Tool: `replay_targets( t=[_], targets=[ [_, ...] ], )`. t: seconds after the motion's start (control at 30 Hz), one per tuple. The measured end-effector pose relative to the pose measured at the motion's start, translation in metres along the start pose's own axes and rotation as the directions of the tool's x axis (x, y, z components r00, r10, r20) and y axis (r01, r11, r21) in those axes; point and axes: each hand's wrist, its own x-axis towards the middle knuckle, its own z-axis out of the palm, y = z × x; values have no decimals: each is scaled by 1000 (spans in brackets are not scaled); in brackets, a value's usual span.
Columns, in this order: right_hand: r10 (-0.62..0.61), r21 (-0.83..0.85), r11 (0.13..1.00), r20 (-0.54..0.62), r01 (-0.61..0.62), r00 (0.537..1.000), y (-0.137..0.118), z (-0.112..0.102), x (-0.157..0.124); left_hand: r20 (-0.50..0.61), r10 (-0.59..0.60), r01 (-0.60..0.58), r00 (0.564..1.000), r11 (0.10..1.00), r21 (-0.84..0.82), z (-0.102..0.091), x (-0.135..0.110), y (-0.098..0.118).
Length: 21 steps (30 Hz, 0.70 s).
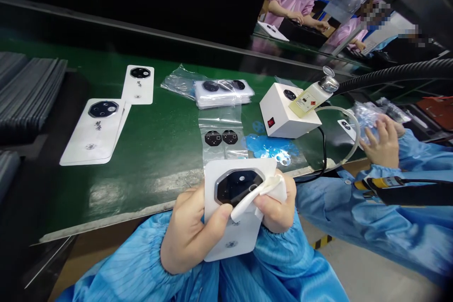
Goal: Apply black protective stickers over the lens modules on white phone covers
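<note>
My left hand (193,231) grips a white phone back cover (239,238) by its left edge, thumb across the front. The cover's black octagonal camera plate (238,185) faces me. My right hand (278,207) is closed on a folded white cloth (264,193) that presses on the right side of the camera plate. Both arms wear blue sleeves and sit just in front of the green belt's near edge.
On the green conveyor belt (155,146) lie two white covers (94,132) (138,84), a bagged stack of covers (223,92), black camera plates in film (222,138), blue film scraps (271,146), a white box (285,109) and a dispenser bottle (316,94). A co-worker's hand (380,141) works at right.
</note>
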Motion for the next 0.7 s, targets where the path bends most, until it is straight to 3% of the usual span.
replay_targets(
  t=[0.2, 0.3, 0.37, 0.43, 0.57, 0.63, 0.7],
  targets=[
    [-70, 3, 998, 7, 70, 998, -10, 3, 3, -66, -52, 46, 996, 995, -91, 3, 2, 3],
    [-6, -5, 1000, 92, 6, 996, -20, 5, 8, -111, -187, 159, 976, 962, -220, 1, 1, 4],
    [52, -7, 999, 154, -51, 987, -27, 6, 8, -99, -340, 273, 935, 871, -408, 0, 0, 3],
    [67, -16, 998, 184, -66, 981, -33, 7, 5, -9, -466, 369, 885, 712, -598, -2, 1, 4],
    [-12, -30, 999, 238, 20, 971, -40, 10, -3, 165, -600, 460, 783, 379, -803, -3, 6, 10],
    [-56, -34, 997, 251, 67, 966, -42, 12, -4, 186, -628, 467, 756, 318, -825, -4, 8, 14],
    [-82, -45, 994, 258, 97, 963, -43, 13, -5, 186, -639, 473, 747, 313, -823, -4, 8, 16]
  ],
)
